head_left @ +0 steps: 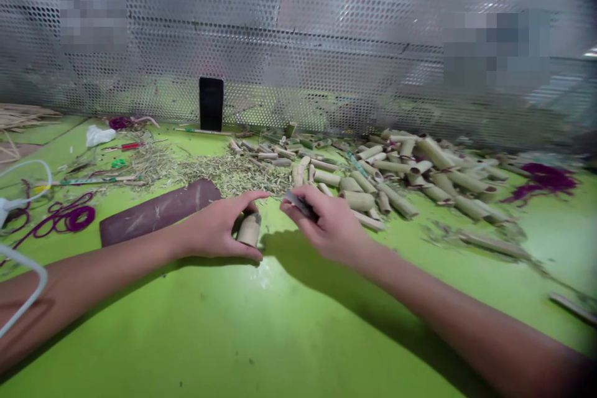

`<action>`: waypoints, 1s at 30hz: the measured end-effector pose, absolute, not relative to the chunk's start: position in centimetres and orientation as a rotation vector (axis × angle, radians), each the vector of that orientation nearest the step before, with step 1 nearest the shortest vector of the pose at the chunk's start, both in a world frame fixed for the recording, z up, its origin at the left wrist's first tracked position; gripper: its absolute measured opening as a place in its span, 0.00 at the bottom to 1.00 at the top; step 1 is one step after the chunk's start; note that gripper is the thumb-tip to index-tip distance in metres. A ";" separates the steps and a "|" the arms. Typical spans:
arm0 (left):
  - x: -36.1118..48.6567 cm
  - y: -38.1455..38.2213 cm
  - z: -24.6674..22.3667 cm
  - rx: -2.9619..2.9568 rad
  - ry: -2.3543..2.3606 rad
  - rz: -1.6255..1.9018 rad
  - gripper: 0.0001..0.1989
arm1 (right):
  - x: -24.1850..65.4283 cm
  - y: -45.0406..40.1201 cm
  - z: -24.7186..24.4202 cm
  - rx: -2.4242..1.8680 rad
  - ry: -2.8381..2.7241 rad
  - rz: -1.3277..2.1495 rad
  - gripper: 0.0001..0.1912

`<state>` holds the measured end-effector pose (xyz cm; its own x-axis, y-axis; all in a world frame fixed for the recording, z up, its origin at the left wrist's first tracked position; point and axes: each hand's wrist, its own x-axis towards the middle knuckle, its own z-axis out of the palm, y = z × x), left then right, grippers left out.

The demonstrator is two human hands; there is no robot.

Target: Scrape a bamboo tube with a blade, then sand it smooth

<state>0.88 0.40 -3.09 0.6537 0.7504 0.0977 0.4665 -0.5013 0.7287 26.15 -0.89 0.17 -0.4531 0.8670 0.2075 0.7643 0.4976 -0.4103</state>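
Note:
My left hand [227, 229] is curled around a short bamboo tube piece [249, 231], which rests on the green tabletop [242, 329] between thumb and fingers. Just to its right, my right hand [326, 221] is closed on a small knife [298, 204]; its grey blade points left toward the bamboo, with a gap between them. My right palm and fingers hide most of the handle. A sheet of brown sandpaper [158, 212] lies behind my left forearm.
A heap of cut bamboo tubes [433, 171] spreads at the right. Bamboo shavings [233, 175] lie behind my hands. Purple cord [77, 219] and a white cable [28, 165] are at the left. A phone [211, 104] leans on the perforated metal panel [289, 31].

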 end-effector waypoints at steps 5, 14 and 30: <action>0.9 0.2 -2.7 2.197 0.917 0.539 0.51 | 26.9 0.2 -0.3 -1.519 -2.477 0.323 0.10; 0.9 -0.4 -2.6 2.185 0.881 0.611 0.45 | 26.9 -0.1 -0.3 -1.477 -2.586 0.224 0.18; 1.6 -0.5 -2.6 2.210 0.892 0.619 0.44 | 23.1 -2.3 0.5 -1.504 -2.825 0.015 0.14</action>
<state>1.60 -0.52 -2.56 0.6546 0.7358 0.1736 0.4202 -0.5450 0.7255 23.14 -2.33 0.50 -0.5568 0.8288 -0.0564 0.8293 0.5585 0.0197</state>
